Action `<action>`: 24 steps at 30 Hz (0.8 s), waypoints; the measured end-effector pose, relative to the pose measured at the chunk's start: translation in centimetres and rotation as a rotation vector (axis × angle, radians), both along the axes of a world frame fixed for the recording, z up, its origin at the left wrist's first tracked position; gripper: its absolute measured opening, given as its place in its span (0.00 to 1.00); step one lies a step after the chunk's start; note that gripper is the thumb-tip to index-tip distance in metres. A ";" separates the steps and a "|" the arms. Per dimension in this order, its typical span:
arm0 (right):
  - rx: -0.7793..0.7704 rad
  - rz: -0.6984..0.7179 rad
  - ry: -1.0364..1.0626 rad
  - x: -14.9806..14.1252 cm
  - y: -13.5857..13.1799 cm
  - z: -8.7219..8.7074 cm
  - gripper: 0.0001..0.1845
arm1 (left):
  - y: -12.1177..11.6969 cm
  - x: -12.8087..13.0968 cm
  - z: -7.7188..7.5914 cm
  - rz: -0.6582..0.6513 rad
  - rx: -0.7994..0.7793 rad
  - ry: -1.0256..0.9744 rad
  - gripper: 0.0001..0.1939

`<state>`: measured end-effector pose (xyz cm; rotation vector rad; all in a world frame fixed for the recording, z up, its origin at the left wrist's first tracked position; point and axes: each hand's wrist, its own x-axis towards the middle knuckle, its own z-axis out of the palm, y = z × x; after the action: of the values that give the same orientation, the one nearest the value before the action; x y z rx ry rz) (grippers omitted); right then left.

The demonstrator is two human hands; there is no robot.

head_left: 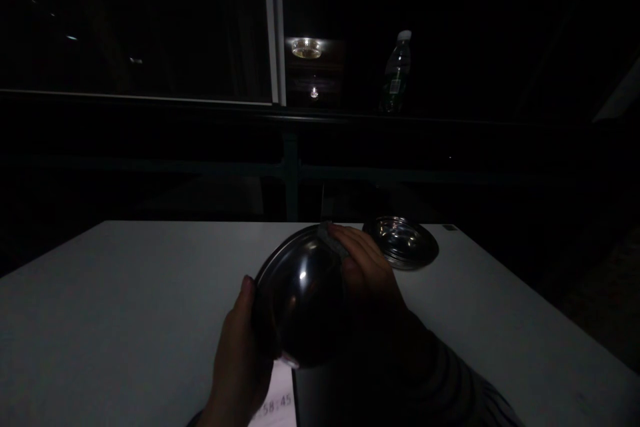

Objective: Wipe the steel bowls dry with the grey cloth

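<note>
A shiny metal bowl (300, 293) is tilted up above the near part of the table, its outer side facing me. My left hand (243, 340) grips the bowl by its left edge, thumb along the rim. On the bowl's upper right, my right hand (367, 263) presses a small grey cloth or sponge (330, 237) against the metal; its exact kind is hard to make out in the dark. The right forearm wears a striped sleeve. Shadow hides the bowl's lower right side.
Several stacked metal bowls (403, 243) sit at the far right of the white table (135, 307). Under the held bowl lies a lit phone screen (275, 400) showing digits. Beyond the table run a dark railing (290, 173) and a ledge with a plastic bottle (396, 77).
</note>
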<state>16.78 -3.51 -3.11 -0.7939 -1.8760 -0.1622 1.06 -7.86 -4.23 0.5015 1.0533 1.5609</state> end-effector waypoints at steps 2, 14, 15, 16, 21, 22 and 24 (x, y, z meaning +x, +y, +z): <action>0.002 -0.001 0.020 0.0 0.0 0.1 0.21 | 0.1 -0.1 0.2 -0.018 -0.037 -0.075 0.16; -0.077 -0.067 0.122 0.5 0.3 -0.5 0.20 | 0.2 -0.9 1.4 0.058 0.066 -0.283 0.11; -0.083 -0.067 0.122 0.5 0.2 -0.4 0.20 | 0.3 -0.8 1.4 0.050 0.047 -0.290 0.11; -0.088 -0.068 0.118 0.5 0.1 -0.3 0.20 | 0.3 -0.7 1.3 0.037 0.018 -0.294 0.11; -0.068 -0.018 0.004 0.6 -0.5 0.7 0.21 | 0.1 -0.3 1.0 -0.063 -0.080 -0.243 0.11; -0.058 -0.010 -0.027 0.6 -0.7 0.9 0.21 | 0.1 -0.3 1.0 -0.091 -0.079 -0.228 0.11; -0.045 -0.006 -0.087 0.5 -1.0 1.2 0.21 | 0.0 -0.4 0.7 -0.141 -0.062 -0.195 0.13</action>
<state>17.25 -4.53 -1.91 -0.8346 -1.9653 -0.1605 0.64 -7.88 -3.54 0.3648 0.8952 1.4179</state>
